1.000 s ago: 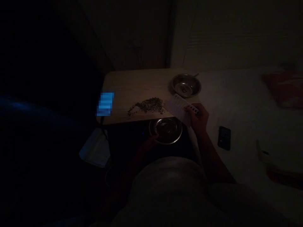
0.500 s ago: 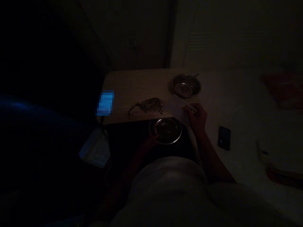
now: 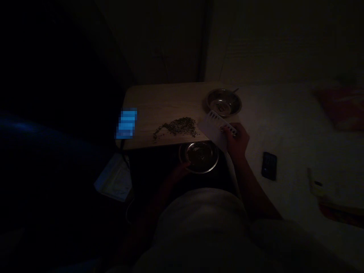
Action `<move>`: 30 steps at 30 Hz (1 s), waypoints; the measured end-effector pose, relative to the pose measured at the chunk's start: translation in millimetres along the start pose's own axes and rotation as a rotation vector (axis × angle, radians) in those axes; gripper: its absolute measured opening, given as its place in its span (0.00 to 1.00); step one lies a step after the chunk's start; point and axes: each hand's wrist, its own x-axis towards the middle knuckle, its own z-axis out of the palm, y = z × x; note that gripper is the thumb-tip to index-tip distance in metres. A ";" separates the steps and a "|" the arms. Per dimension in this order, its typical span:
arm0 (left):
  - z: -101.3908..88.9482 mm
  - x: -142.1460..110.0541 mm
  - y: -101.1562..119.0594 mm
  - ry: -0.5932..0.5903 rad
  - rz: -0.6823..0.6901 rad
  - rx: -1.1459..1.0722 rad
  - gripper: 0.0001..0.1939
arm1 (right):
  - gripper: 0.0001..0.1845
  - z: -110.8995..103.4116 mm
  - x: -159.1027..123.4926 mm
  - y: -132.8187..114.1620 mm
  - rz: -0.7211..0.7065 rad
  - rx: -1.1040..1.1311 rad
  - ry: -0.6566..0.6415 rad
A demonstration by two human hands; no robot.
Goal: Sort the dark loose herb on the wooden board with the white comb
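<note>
My right hand (image 3: 238,141) is closed on a flat, pale sheet-like piece (image 3: 214,128) with a row of slots along one edge. It is held at the right end of the small wooden table (image 3: 159,100). Left of it lies a loose, spread pile of small dark grains (image 3: 180,126). Below the table's front edge is a shiny metal bowl (image 3: 215,166) with dark contents. My left hand (image 3: 184,167) grips its left rim; most of the fingers are lost in shadow. A second metal bowl (image 3: 238,110) with a handle sticking out stands at the table's back right.
The room is very dark. A lit, pixelated screen (image 3: 126,123) stands at the table's left edge. A dark phone (image 3: 269,166) lies on the pale surface (image 3: 292,140) to the right, with a red item (image 3: 341,108) farther back. A pale packet (image 3: 115,178) is at lower left.
The slotted sheet has tilted slightly in my right hand, so its slots show more clearly. The bowl and my left hand stay in place. The picture is a little sharper.
</note>
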 end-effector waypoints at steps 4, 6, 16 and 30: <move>2.3 -2.2 0.9 -0.013 0.003 0.004 0.27 | 0.12 5.5 -0.5 -1.5 -0.010 -0.015 -0.002; 2.1 -2.6 0.9 0.001 -0.005 0.002 0.27 | 0.12 7.4 -0.7 -2.2 -0.005 -0.016 -0.001; -8.5 3.1 -3.3 0.077 -0.012 0.024 0.22 | 0.11 3.2 0.0 -1.8 0.000 -0.030 0.036; 0.1 0.4 -1.1 0.023 -0.006 -0.014 0.27 | 0.11 8.4 -0.9 -5.2 0.002 -0.049 0.054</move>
